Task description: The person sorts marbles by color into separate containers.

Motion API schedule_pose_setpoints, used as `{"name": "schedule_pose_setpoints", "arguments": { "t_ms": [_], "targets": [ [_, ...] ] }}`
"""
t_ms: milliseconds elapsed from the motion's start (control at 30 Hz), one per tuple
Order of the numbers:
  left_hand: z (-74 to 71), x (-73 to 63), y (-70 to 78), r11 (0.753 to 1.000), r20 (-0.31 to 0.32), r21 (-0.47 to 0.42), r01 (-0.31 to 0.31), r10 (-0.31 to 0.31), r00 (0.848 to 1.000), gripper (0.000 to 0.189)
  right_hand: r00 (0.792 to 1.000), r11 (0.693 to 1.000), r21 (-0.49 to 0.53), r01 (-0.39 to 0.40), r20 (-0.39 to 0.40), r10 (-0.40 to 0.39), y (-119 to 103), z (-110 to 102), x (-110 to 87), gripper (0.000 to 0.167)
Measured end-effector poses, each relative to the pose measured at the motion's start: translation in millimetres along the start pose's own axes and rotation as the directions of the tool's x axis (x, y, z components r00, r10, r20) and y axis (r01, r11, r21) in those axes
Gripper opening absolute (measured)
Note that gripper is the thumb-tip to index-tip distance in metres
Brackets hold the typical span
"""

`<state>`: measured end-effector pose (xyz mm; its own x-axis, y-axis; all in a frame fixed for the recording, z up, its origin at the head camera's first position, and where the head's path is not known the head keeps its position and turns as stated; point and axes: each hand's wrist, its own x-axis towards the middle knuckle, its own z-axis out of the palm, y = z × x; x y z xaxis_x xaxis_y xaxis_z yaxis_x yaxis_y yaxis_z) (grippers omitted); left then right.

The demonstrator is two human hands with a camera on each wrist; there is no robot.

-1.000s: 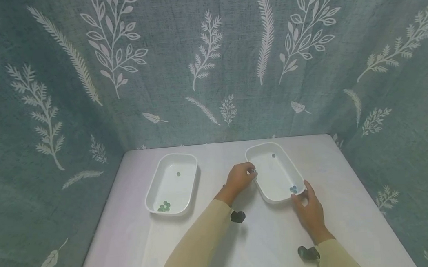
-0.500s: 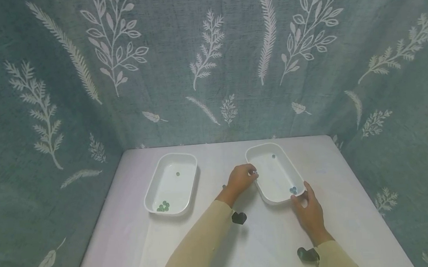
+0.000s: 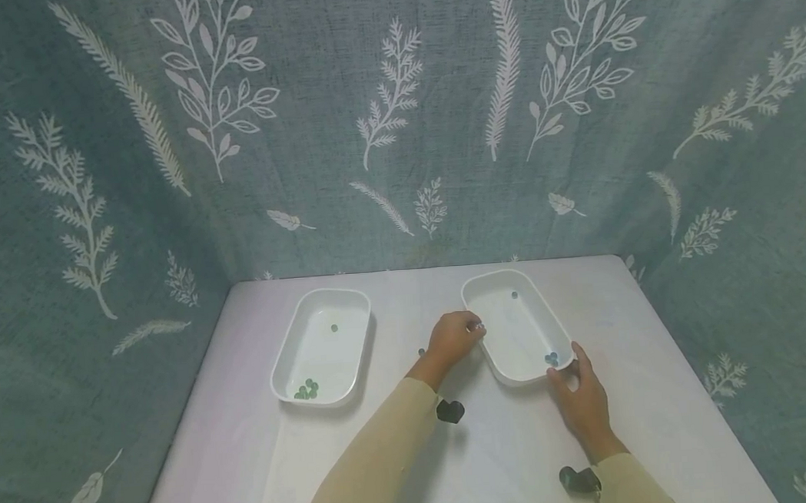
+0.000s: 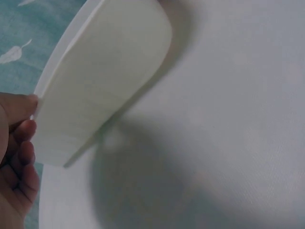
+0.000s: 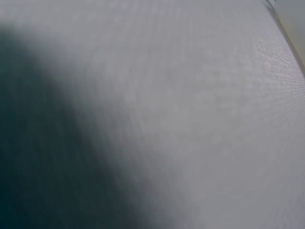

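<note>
My left hand point(image 3: 453, 337) is at the left rim of the right-hand white dish point(image 3: 519, 337), thumb and forefinger pinching the edge. Seen from the left wrist, the fingertips point(image 4: 31, 106) meet at the rim, the other fingers curl below, and the dish's outer wall point(image 4: 100, 71) slopes away. My right hand point(image 3: 581, 398) grips the near right corner of that same dish between thumb and forefinger. Inside lie small round blue pieces point(image 3: 552, 358) bunched at the near corner, and a single one point(image 3: 514, 295) near the far end. In the right wrist view the hand is hidden.
A second white dish point(image 3: 322, 349) stands to the left, with several small round green pieces point(image 3: 307, 389) in its near corner and one point(image 3: 334, 328) farther back. Both sit on a white-covered table point(image 3: 392, 298), enclosed by patterned green-blue cloth point(image 3: 319, 133). Dark straps point(image 3: 450, 412) circle the wrists.
The left hand's fingers have shifted very slightly along the rim. The right hand, both dishes and the pieces stay in place, with only a small drift of the head view.
</note>
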<state>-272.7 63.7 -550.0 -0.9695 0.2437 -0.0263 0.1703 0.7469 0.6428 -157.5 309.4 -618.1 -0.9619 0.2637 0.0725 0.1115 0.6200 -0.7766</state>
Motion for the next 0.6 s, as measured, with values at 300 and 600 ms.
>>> {"name": "schedule_pose_setpoints", "arguments": {
  "t_ms": [300, 600],
  "targets": [
    [-0.5, -1.6, 0.0, 1.0, -0.011, -0.01, -0.006, 0.006, 1.0, 0.023, 1.0, 1.0, 0.004, -0.001, 0.005, 0.001, -1.3, -0.4, -0.1, 0.081],
    [-2.2, -3.8, 1.2, 0.999, 0.004, -0.029, 0.025, -0.025, 1.0, 0.026, 1.0, 1.0, -0.003, -0.018, 0.006, 0.018, -2.4, -0.6, -0.3, 0.082]
  ]
}}
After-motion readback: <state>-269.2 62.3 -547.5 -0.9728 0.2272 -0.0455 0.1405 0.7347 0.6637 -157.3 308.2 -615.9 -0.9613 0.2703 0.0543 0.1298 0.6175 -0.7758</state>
